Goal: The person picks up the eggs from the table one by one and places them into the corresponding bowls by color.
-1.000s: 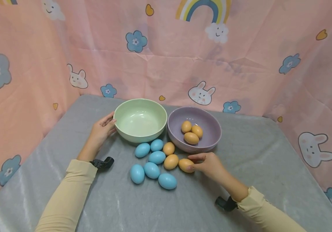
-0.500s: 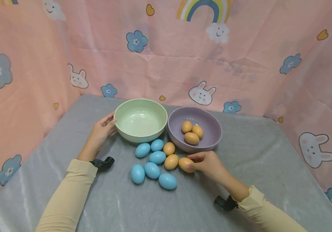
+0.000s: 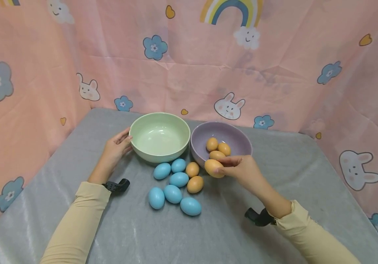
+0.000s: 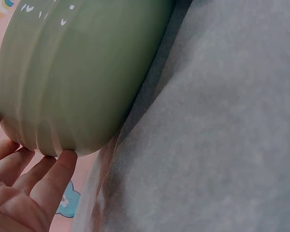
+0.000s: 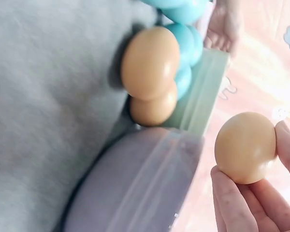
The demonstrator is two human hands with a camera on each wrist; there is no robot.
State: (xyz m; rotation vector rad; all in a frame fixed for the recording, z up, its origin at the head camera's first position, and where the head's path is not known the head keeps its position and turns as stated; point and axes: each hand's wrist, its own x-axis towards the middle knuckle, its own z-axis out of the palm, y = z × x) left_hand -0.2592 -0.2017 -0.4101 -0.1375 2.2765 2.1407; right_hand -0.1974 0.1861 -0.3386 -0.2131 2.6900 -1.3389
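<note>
My right hand [image 3: 241, 170] pinches an orange egg [image 3: 213, 168] between thumb and fingers, off the table, overlapping the front rim of the purple bowl [image 3: 241, 137] in the head view. The same held egg [image 5: 245, 147] fills the right of the right wrist view. Inside the purple bowl lie three orange eggs, one partly hidden by the held egg. My left hand [image 3: 114, 150] rests its fingertips on the outer left wall of the pale green bowl [image 3: 160, 137]; fingers [image 4: 58, 176] touch that wall in the left wrist view. Nothing lies in the green bowl.
Before the bowls, two orange eggs [image 3: 195, 184] and several blue eggs [image 3: 173, 193] lie in a loose cluster on the grey cloth-covered table [image 3: 136, 238]. The bowls stand side by side. A pink patterned curtain [image 3: 182, 80] closes off the back and sides.
My right hand has lifted the orange egg from the table, up and away toward the purple bowl's front rim. My left hand stays at the green bowl.
</note>
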